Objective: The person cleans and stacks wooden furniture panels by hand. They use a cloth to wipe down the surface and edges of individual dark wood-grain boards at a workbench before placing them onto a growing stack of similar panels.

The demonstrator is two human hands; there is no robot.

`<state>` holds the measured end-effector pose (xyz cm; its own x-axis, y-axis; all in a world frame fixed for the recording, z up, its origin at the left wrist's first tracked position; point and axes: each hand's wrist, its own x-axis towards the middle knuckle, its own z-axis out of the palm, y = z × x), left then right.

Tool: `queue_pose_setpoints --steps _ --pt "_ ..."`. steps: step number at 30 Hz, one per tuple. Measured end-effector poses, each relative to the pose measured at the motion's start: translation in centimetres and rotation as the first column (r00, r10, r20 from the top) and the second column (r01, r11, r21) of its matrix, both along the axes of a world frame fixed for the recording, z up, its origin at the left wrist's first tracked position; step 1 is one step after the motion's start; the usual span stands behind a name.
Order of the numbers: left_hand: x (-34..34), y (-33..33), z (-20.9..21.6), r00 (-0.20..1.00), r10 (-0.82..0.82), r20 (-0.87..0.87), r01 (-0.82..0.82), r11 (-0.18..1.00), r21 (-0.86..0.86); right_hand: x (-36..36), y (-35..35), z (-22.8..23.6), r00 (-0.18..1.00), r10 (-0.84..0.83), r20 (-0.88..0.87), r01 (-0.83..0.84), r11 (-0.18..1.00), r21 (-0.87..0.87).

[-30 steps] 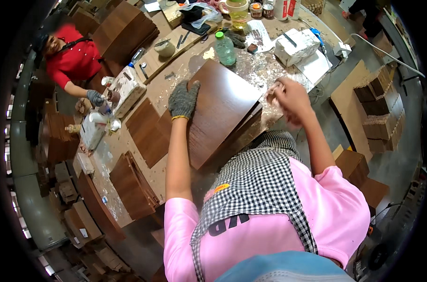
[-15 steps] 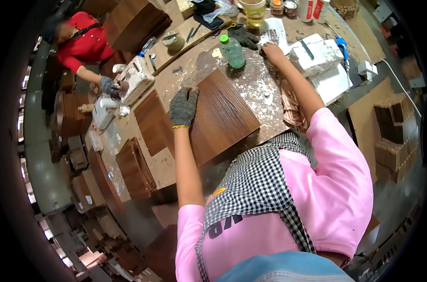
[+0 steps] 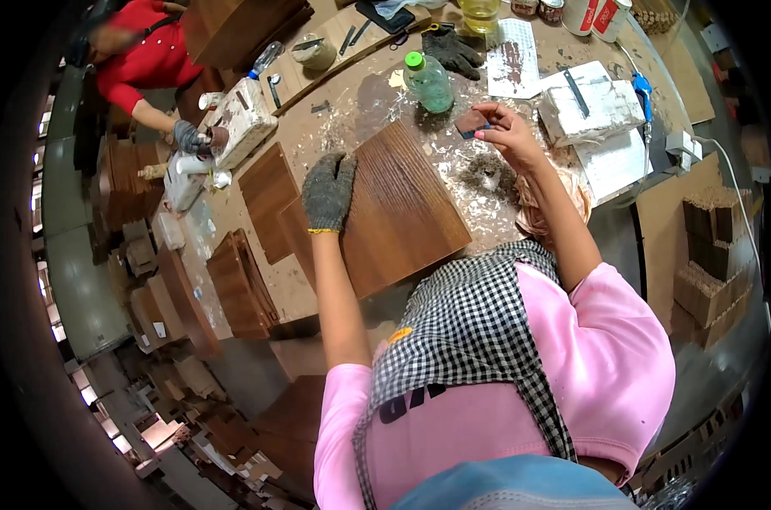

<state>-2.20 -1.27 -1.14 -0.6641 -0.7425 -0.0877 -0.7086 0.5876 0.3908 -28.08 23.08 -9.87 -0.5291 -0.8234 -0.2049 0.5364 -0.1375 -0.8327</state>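
A brown wood-grain panel (image 3: 406,204) lies at a slant on the worktable in front of me. My left hand (image 3: 328,194), in a dark grey knit glove, rests on the panel's upper-left edge, fingers stretched forward and thumb apart. Bare and raised over the table to the right of the panel, my right hand (image 3: 511,138) pinches a small flat brown piece (image 3: 470,123) with a bluish edge between thumb and fingers. Below that hand sits a dark fibrous wad (image 3: 487,172). A crumpled peach cloth (image 3: 564,200) lies partly behind my right forearm.
Ahead stand a green-capped bottle (image 3: 429,85) and a dark glove (image 3: 453,53). At right are a white wrapped block (image 3: 589,102), a paper sheet (image 3: 513,59) and a blue air gun (image 3: 643,95). More panels (image 3: 266,200) lie left; a co-worker in red (image 3: 152,59) works beyond.
My right hand has come back from beside the dark glove and paper, and now holds up the small brown piece. My left hand has stayed on the panel.
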Motion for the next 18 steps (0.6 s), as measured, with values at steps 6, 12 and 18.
queue_pose_setpoints --steps 6,12,18 --pt "-0.7 0.2 0.5 1.000 -0.009 -0.010 0.009 1.000 -0.008 3.7 0.0 7.6 0.815 0.172 -0.554 -0.155 0.985 0.077" --pt "-0.5 0.2 0.5 1.000 -0.015 -0.012 0.015 1.000 -0.024 5.0 -2.7 5.4 0.262 0.094 -0.960 -0.147 0.988 0.057" --pt "-0.8 0.0 0.7 0.998 -0.039 -0.044 0.039 0.999 -0.005 1.2 -11.4 2.1 0.194 -0.020 -0.981 -0.032 0.999 -0.027"
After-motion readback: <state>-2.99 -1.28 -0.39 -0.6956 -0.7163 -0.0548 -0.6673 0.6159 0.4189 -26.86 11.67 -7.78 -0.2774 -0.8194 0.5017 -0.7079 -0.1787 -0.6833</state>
